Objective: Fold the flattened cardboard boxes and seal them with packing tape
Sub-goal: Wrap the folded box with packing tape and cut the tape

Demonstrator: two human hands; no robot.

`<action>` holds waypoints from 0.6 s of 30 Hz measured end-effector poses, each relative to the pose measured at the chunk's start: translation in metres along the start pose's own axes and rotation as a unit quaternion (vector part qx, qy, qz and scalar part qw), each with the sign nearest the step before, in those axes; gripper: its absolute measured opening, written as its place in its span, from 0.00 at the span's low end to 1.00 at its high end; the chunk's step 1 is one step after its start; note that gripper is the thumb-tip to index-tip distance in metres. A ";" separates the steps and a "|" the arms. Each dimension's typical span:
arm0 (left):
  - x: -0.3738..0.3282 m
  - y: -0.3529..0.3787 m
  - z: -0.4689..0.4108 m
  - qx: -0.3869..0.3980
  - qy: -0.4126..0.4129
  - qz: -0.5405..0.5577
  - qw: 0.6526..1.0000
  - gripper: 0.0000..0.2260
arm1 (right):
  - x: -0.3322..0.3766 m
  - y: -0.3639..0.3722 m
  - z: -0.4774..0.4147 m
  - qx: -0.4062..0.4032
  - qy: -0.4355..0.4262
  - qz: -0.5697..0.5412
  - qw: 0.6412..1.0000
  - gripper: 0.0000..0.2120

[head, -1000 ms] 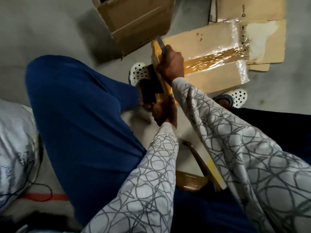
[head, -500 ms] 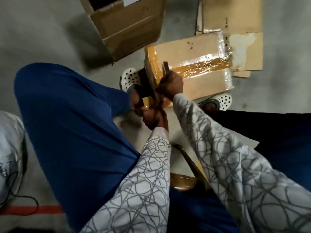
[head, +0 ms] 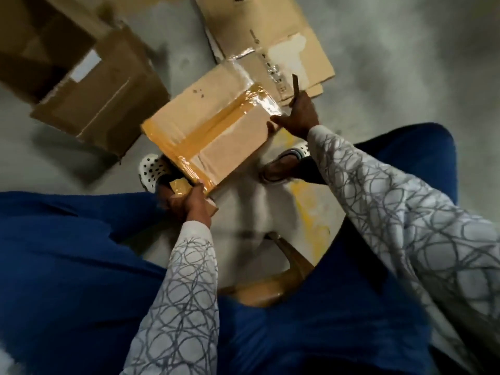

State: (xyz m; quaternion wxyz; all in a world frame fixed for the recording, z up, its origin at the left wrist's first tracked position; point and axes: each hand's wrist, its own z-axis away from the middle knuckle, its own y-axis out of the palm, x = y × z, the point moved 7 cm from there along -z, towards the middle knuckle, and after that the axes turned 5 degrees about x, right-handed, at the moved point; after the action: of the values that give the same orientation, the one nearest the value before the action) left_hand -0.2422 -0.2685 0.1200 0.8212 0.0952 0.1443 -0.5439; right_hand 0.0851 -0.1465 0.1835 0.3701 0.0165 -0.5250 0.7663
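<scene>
While the person sits with both knees apart, the sealed cardboard box (head: 216, 136) sits low between the 2 feet, turned at an angle to the view. Whether it rests on the grey floor (head: 405, 63) or is lifted off it cannot be told. 1 strip of brown packing tape (head: 213, 128) runs along the centre seam of its top face. A 2nd band covers the left edge, and glossy clear film covers the far end.

The left hand (head: 189, 205) grips the near corner of the box, fingers curled round the edge. The right hand (head: 300, 116) is at the far right corner. It holds a thin dark tool (head: 295, 83) upright, and a fingertip and the thumb reach out to touch the box edge. The type of tool cannot be identified.

Surroundings:
- An open cardboard carton (head: 102, 93) lies on its side to the upper left, apart from the sealed box.
- Flattened cardboard sheets (head: 270, 28) lie on the floor beyond the box, partly under its far end.
- White perforated clogs (head: 150, 169) are on both feet, 1 on each side of the box.
- A wooden seat (head: 262, 293) shows between the blue trouser legs (head: 67, 253).
- A yellow mark (head: 305, 212) crosses the floor near the right foot.
</scene>
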 end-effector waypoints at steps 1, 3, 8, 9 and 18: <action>0.000 -0.002 -0.001 -0.018 0.011 0.019 1.000 0.20 | -0.007 0.001 0.000 0.039 -0.012 -0.038 0.998 0.51; -0.010 0.003 0.017 -0.033 0.039 0.013 0.999 0.17 | -0.017 0.008 0.011 0.073 -0.023 -0.080 0.994 0.52; -0.049 -0.007 0.065 -0.138 0.190 -0.078 0.969 0.24 | -0.044 0.041 0.047 0.062 0.041 -0.102 0.992 0.36; -0.050 -0.003 0.065 -0.130 0.173 -0.081 0.973 0.23 | -0.050 0.043 0.054 0.064 0.060 -0.119 0.989 0.37; -0.055 -0.014 0.093 -0.174 0.217 -0.096 0.956 0.30 | -0.065 0.062 0.124 0.143 0.155 -0.130 0.969 0.38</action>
State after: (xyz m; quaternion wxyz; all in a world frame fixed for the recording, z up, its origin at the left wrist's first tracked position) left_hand -0.2633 -0.2555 0.2259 0.7180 0.0522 0.4196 -0.5530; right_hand 0.0505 -0.2942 0.1629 0.5371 0.0179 -0.3393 0.7720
